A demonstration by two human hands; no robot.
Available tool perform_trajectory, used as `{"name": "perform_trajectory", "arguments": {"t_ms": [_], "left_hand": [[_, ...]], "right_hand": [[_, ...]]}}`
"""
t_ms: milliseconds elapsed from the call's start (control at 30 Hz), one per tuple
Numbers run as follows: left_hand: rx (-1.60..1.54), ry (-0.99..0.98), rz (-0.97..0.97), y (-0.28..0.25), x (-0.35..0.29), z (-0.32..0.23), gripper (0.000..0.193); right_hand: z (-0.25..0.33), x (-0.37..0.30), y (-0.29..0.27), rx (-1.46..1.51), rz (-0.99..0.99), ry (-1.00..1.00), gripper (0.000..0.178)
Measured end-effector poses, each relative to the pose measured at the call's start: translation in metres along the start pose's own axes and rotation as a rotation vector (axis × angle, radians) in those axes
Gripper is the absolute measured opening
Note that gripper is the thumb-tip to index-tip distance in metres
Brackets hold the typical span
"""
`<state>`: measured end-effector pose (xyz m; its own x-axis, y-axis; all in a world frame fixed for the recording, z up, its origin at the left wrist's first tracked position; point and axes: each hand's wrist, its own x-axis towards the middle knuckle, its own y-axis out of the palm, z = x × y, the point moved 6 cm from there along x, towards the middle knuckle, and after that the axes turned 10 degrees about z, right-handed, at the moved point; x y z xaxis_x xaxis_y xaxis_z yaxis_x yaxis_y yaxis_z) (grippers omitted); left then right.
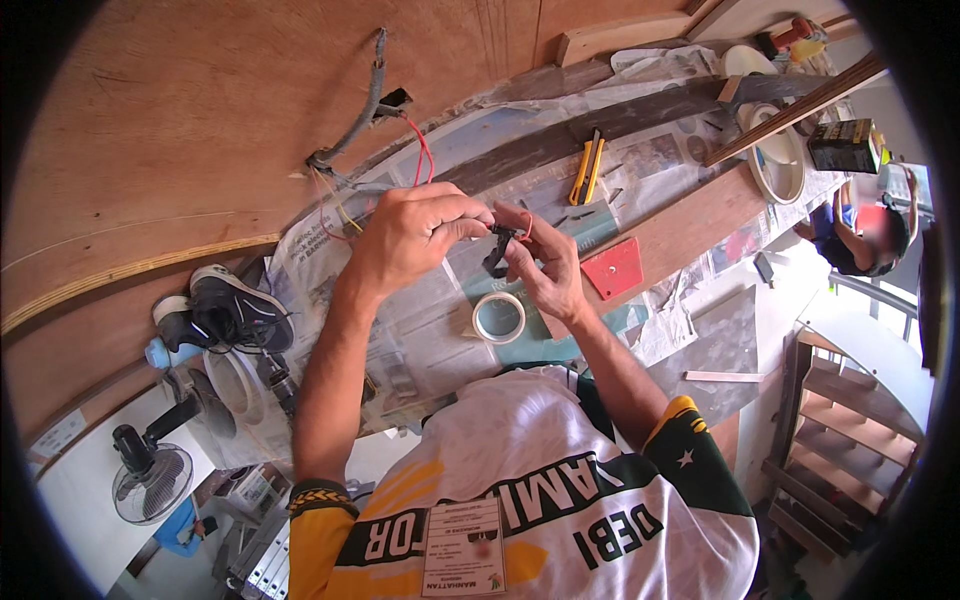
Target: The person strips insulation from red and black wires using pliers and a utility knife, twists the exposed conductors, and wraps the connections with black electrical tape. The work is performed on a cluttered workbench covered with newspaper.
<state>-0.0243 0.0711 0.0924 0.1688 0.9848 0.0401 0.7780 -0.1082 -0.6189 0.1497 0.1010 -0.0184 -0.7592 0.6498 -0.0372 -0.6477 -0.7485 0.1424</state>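
My left hand is closed in a pinch at the middle of the bench, thumb and forefinger on one end of a small black strip that looks like electrical tape. Close beside it, my right hand pinches the same strip, part of which dangles below the fingers. A thin red wire loop shows at the right fingertips. More red wire comes from a hole in the wooden panel and passes behind my left hand. Whether the two red lengths join is hidden by the fingers.
A grey conduit juts from the panel. A yellow utility knife, a tape roll and a red plate lie on the paper-covered bench. Black shoes stand left; another person is at far right.
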Motion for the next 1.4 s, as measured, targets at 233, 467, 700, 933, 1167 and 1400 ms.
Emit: {"name": "perform_trajectory", "arguments": {"t_ms": [233,467,700,933,1167,1400], "left_hand": [[0.020,-0.043,-0.003,-0.004,0.000,-0.005,0.012],[0.012,-0.012,-0.027,-0.001,-0.002,-0.008,0.012],[-0.057,-0.046,-0.203,0.003,-0.002,-0.004,0.009],[0.201,0.002,-0.158,0.048,0.004,0.022,0.013],[0.378,0.013,0.030,0.081,0.000,0.040,0.007],[0.437,0.116,0.124,0.083,-0.013,0.049,0.008]], "right_hand": [[0.024,-0.012,-0.002,-0.327,-0.099,-0.171,0.032],[0.016,0.022,-0.003,-0.436,-0.250,-0.264,0.011],[-0.032,0.029,0.022,-0.084,-0.248,-0.035,0.018],[-0.016,-0.059,0.055,0.541,-0.234,0.390,0.030],[0.037,-0.054,-0.002,0.571,-0.214,0.700,0.026],[0.019,0.014,-0.050,0.255,0.172,0.979,0.030]]}}
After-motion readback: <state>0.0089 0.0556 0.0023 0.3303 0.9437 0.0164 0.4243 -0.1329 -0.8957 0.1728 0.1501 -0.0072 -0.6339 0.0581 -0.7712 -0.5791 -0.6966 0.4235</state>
